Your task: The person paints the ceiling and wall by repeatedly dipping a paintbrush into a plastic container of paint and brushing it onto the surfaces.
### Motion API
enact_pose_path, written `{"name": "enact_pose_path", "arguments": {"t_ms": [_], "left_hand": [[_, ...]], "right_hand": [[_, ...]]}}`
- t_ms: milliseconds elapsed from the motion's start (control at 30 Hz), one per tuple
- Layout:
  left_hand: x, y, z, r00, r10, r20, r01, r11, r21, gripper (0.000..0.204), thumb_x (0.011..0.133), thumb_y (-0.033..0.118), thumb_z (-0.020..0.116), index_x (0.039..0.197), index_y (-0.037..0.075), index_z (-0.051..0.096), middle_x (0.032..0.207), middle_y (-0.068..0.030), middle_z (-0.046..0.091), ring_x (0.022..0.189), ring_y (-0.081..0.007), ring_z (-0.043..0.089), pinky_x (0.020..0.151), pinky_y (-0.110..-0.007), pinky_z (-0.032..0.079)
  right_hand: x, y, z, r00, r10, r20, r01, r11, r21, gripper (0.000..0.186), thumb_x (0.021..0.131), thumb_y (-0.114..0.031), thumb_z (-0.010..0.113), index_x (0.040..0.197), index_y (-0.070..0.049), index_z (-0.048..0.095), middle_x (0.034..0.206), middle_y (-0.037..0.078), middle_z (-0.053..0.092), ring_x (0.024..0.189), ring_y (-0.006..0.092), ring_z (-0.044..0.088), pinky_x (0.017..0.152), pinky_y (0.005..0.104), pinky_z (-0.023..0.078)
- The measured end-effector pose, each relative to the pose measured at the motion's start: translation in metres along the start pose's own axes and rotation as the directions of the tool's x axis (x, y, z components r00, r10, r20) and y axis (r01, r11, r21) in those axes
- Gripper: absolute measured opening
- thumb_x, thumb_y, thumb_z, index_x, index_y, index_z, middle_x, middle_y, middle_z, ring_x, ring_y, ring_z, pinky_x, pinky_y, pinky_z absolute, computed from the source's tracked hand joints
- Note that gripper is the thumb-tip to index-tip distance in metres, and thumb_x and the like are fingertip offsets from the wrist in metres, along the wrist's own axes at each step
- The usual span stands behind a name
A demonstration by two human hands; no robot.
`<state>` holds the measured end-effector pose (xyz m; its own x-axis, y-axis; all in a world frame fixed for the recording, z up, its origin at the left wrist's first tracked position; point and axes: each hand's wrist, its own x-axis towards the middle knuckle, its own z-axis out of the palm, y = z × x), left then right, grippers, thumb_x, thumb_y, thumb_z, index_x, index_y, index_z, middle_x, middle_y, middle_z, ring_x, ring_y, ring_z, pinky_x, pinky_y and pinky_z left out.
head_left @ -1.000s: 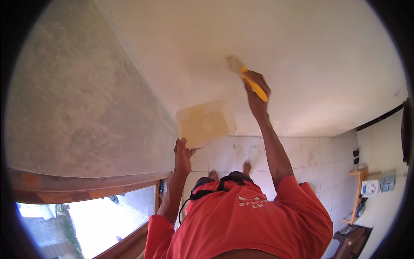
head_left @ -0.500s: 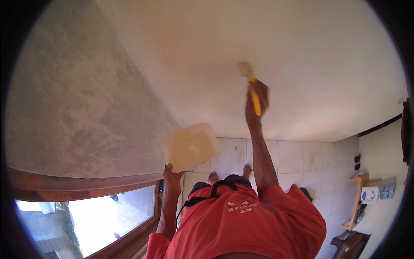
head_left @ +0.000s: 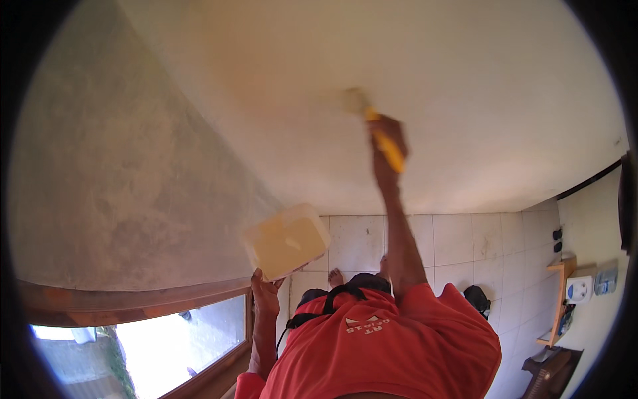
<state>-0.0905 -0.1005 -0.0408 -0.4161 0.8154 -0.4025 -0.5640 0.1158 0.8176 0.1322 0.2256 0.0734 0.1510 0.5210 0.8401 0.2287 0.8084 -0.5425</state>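
Note:
My right hand (head_left: 391, 141) is closed round the yellow handle of a paintbrush (head_left: 373, 114), raised in front of a pale wall (head_left: 465, 100). Motion smears the bristles, which are at or close to the wall's surface. Lower down and to the left, my left hand (head_left: 266, 292) grips the near edge of a translucent, rounded rectangular plastic container (head_left: 286, 243). Cream-coloured paint covers much of its inside. The container is below the corner where the pale wall meets a grey, blotchy wall (head_left: 126, 173).
At lower left a wood-framed window (head_left: 186, 346) lets in bright light. White floor tiles (head_left: 458, 246) run along the wall's foot, under my feet. Farther right stand a wooden shelf (head_left: 559, 299), a white appliance (head_left: 579, 290) and a clear blue bottle (head_left: 605, 282).
My right hand has swept the paintbrush left and slightly up along the pale wall. The container in my left hand appears slightly lower and farther left, as the view has shifted a little.

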Motion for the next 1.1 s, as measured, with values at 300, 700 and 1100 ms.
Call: {"name": "enact_pose_path", "arguments": {"t_ms": [300,700,1100], "left_hand": [[0.011,-0.005,0.000,0.997,-0.020,0.076,0.019,1.000,0.007,0.072,0.092,0.058,0.047,0.144,0.008,0.042,0.140,-0.0098,0.054,0.126,-0.0248,0.053,0.105,-0.044,0.040],[0.013,-0.007,0.004,0.995,-0.024,0.095,0.024,1.000,0.001,0.069,0.092,0.056,0.048,0.143,0.010,0.043,0.140,-0.0090,0.053,0.124,-0.0243,0.055,0.102,-0.043,0.042],[0.020,-0.004,0.005,0.990,-0.061,0.129,0.060,0.998,0.011,0.067,0.092,0.056,0.051,0.142,0.013,0.044,0.138,-0.0063,0.055,0.124,-0.0232,0.054,0.101,-0.041,0.042]], "right_hand": [[0.008,0.000,-0.009,0.963,0.051,-0.266,-0.133,0.944,-0.302,0.022,0.095,0.000,0.057,0.108,-0.007,0.073,0.119,0.008,0.054,0.093,0.0150,0.062,0.071,0.0260,0.055],[0.027,0.018,-0.075,0.947,0.164,-0.275,-0.176,0.984,-0.022,0.016,0.094,0.003,0.059,0.106,-0.006,0.065,0.107,0.004,0.062,0.082,0.0106,0.055,0.071,0.0245,0.048],[-0.027,0.005,-0.011,0.987,0.110,0.119,-0.105,0.993,-0.048,0.019,0.084,0.003,0.070,0.099,-0.007,0.073,0.108,0.010,0.066,0.098,0.0222,0.064,0.083,0.0332,0.053]]}}
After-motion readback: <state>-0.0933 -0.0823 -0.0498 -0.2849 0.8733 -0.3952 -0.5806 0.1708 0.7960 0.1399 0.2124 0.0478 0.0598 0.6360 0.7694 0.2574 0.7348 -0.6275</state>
